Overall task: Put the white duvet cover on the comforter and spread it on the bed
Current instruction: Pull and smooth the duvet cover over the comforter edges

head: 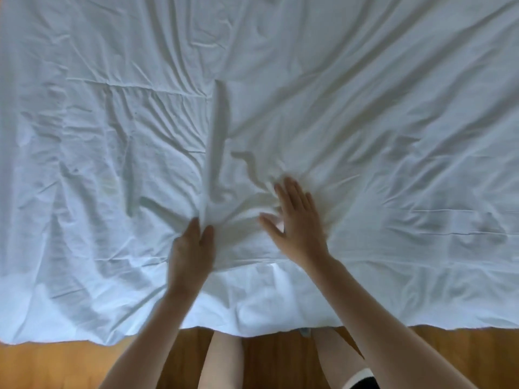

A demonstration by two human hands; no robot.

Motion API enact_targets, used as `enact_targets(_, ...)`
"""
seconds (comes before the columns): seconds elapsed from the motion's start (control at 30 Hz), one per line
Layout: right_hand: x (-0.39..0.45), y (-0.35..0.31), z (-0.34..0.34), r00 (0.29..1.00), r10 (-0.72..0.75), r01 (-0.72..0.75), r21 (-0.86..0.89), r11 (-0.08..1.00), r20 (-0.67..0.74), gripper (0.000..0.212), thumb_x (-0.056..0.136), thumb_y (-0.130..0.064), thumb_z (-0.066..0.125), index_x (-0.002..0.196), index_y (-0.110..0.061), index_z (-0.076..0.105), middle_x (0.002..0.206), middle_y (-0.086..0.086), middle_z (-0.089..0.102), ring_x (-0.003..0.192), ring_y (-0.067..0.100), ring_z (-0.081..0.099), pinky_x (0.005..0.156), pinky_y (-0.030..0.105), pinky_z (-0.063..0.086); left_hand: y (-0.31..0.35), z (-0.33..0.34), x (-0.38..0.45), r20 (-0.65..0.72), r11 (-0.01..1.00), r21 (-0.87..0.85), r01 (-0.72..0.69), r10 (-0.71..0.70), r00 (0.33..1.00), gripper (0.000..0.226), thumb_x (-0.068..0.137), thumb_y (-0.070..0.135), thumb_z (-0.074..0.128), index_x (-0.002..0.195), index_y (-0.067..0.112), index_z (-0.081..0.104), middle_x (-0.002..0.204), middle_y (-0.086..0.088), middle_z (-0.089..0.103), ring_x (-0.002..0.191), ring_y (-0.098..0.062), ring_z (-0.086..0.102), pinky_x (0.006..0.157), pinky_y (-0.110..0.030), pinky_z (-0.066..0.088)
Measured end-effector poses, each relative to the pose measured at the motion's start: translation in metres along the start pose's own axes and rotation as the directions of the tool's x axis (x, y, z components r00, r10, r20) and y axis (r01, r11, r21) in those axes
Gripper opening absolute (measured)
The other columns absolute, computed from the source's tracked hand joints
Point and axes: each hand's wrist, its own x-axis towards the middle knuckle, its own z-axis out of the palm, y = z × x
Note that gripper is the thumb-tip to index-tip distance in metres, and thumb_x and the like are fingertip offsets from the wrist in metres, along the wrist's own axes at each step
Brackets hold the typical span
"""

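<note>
Now my left grip [193, 242] pinches a fold of the white duvet cover [365, 122]; my right grip [297, 217] presses flat, released, near the bed's near edge.

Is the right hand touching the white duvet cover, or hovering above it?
Touching. In the head view the right hand lies flat with fingers spread on the wrinkled white duvet cover, and creases radiate outward from under its palm.

Duvet cover [365, 122] over bed, above floor [56, 366].
</note>
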Motion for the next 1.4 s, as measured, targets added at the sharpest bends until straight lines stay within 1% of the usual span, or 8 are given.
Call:
enact_targets(0.3, -0.078, 0.061, 0.002, 0.976, -0.164, 0.194, -0.222, 0.956, 0.145, 0.064, 0.091, -0.046, 0.051, 0.143, -0.01, 0.042, 0.153, 0.009, 0.035, 0.147, 0.023, 0.022, 0.114, 0.052, 0.028, -0.007, 0.005, 0.002, -0.119, 0.962, 0.27, 0.042, -0.01, 0.993, 0.04, 0.102, 0.022, 0.038, 0.137, 0.003, 0.047, 0.097, -0.032, 0.064, 0.087, -0.05, 0.059, 0.078, -0.052, 0.048)
enact_targets(0.53, -0.078, 0.063, 0.001, 0.986, -0.166, 0.165, -0.142, 0.976, 0.002, 0.053, 0.089, -0.047, 0.052, 0.129, -0.012, 0.056, 0.142, 0.007, 0.05, 0.134, 0.023, 0.044, 0.113, 0.046, 0.033, 0.005, 0.004, -0.013, -0.334, 0.942, 0.267, -0.206, 0.29, 0.897, 0.049, 0.101, 0.023, 0.031, 0.15, 0.017, 0.034, 0.151, -0.019, 0.037, 0.121, -0.039, 0.048, 0.087, -0.052, 0.047)
enact_targets(0.67, -0.074, 0.053, 0.001, 0.986, -0.146, 0.131, -0.162, 0.978, -0.085, 0.038, 0.087, -0.036, 0.055, 0.114, -0.011, 0.064, 0.128, 0.009, 0.06, 0.122, 0.028, 0.055, 0.105, 0.05, 0.041, 0.001, -0.006, -0.007, -0.342, 0.838, 0.502, -0.214, 0.42, 0.841, 0.035, 0.101, 0.019, 0.041, 0.132, 0.013, 0.057, 0.145, -0.024, 0.041, 0.122, -0.043, 0.046, 0.101, -0.056, 0.033)
enact_targets(0.77, -0.067, 0.046, 0.0, 0.982, -0.113, 0.1, -0.091, 0.991, -0.149, 0.034, 0.091, -0.028, 0.043, 0.105, -0.009, 0.068, 0.115, 0.007, 0.067, 0.111, 0.028, 0.061, 0.099, 0.046, 0.047, 0.014, -0.018, -0.012, -0.38, 0.8, 0.554, -0.23, 0.489, 0.785, 0.018, 0.095, 0.014, 0.051, 0.098, 0.005, 0.066, 0.117, -0.019, 0.061, 0.097, -0.04, 0.055, 0.078, -0.045, 0.037)
enact_targets(0.93, -0.061, 0.051, -0.021, 0.957, -0.056, 0.081, 0.077, 0.994, -0.286, 0.031, 0.094, -0.023, 0.039, 0.091, -0.008, 0.067, 0.084, 0.002, 0.067, 0.078, 0.025, 0.064, 0.062, 0.025, 0.046, 0.047, -0.036, -0.004, -0.355, 0.996, 0.028, -0.079, 0.084, 0.931, 0.032, 0.096, 0.022, 0.042, 0.068, 0.008, 0.041, 0.056, -0.006, 0.042, 0.058, -0.031, 0.038, 0.058, -0.037, 0.031)
enact_targets(1.1, -0.043, 0.046, -0.043, 0.886, 0.063, 0.005, 0.147, 0.989, -0.459, 0.03, 0.092, -0.018, 0.037, 0.087, -0.006, 0.064, 0.082, 0.004, 0.061, 0.072, 0.026, 0.057, 0.053, 0.025, 0.037, 0.067, -0.039, 0.028, -0.022, 0.709, -0.658, 0.255, -0.356, 0.934, 0.039, 0.096, 0.034, 0.054, 0.132, 0.019, 0.053, 0.107, 0.001, 0.064, 0.089, -0.013, 0.061, 0.079, -0.032, 0.049)
enact_targets(1.27, -0.015, 0.029, -0.068, 0.82, 0.151, -0.055, 0.188, 0.981, -0.552, 0.036, 0.096, -0.026, 0.037, 0.088, -0.007, 0.066, 0.08, 0.004, 0.06, 0.065, 0.021, 0.056, 0.052, 0.024, 0.034, 0.113, -0.003, -0.018, -0.221, 0.778, -0.628, 0.005, -0.185, 0.958, 0.075, 0.096, 0.033, 0.057, 0.154, 0.022, 0.011, 0.155, 0.007, 0.026, 0.138, -0.001, 0.033, 0.103, -0.008, 0.033)
enact_targets(1.4, 0.005, 0.027, -0.084, 0.877, 0.143, -0.052, 0.207, 0.977, -0.458, 0.033, 0.096, -0.028, 0.035, 0.08, -0.011, 0.058, 0.057, -0.008, 0.043, 0.048, 0.019, 0.044, 0.049, 0.026, 0.029, 0.138, 0.04, -0.051, 0.002, 0.605, -0.764, 0.226, -0.348, 0.938, 0.082, 0.087, 0.026, 0.069, 0.153, 0.02, 0.019, 0.146, 0.007, 0.041, 0.128, -0.005, 0.047, 0.092, -0.008, 0.044)
